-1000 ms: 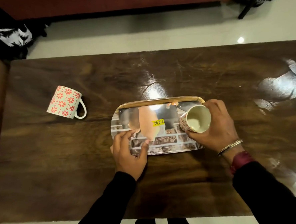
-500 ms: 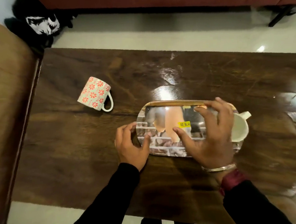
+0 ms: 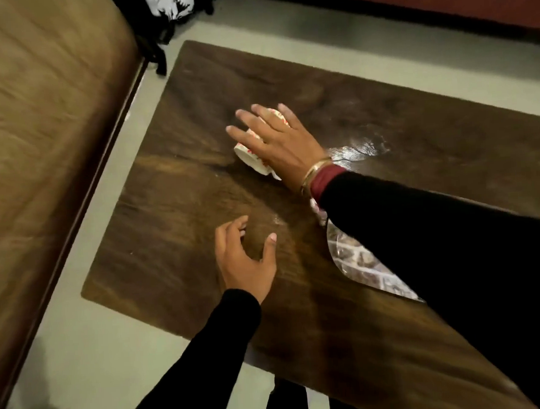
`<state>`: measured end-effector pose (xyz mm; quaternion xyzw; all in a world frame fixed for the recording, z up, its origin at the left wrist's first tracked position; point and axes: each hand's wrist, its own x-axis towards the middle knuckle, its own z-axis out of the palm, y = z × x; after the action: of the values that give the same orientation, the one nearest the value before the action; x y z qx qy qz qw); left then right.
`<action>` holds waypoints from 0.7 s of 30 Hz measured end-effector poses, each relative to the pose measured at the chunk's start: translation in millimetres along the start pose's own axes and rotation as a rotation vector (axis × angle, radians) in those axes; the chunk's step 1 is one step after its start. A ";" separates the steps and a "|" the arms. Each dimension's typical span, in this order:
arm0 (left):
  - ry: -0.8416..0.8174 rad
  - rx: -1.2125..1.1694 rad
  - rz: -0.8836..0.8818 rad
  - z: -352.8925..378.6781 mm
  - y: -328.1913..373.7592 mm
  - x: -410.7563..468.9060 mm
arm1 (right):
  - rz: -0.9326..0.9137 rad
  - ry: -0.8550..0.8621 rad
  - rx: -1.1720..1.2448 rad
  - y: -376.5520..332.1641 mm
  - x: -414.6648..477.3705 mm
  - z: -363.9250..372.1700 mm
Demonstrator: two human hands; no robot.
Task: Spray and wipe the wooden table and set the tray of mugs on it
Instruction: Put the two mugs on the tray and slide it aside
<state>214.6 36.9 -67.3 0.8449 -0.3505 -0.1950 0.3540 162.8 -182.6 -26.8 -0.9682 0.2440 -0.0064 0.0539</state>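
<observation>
Right hand (image 3: 279, 142) crossed from tray (image 3: 357, 259) to floral mug (image 3: 249, 155) — splayed, maybe touching; left hand (image 3: 243, 259) relaxed, empty.

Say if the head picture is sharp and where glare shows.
Head view: motion blur smears the frame, worst on the brown surface at left; the floral mug under the right hand is soft; glare sits on the wooden table beside that wrist.

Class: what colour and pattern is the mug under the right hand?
White mug with red print, blurred; head view.
</observation>
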 end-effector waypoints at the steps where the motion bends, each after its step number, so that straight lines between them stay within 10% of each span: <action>1: 0.012 -0.006 -0.012 -2.0 -4.2 -2.6 | -0.065 -0.073 -0.078 -1.7 12.4 1.0; 6: 0.037 -0.037 -0.008 -3.0 -12.7 -13.1 | 0.021 -0.104 -0.030 -6.4 33.6 11.6; 13: 0.036 -0.092 0.057 4.7 3.9 -11.1 | 0.415 0.462 0.789 -0.2 -58.5 -5.2; 21: -0.108 -0.096 0.153 30.1 37.4 -22.0 | 0.731 0.636 0.922 7.1 -194.8 1.9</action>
<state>165.4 20.2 -58.3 0.7860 -0.4229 -0.2291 0.3885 -12.1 -96.4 -26.8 -0.6519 0.5328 -0.3764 0.3866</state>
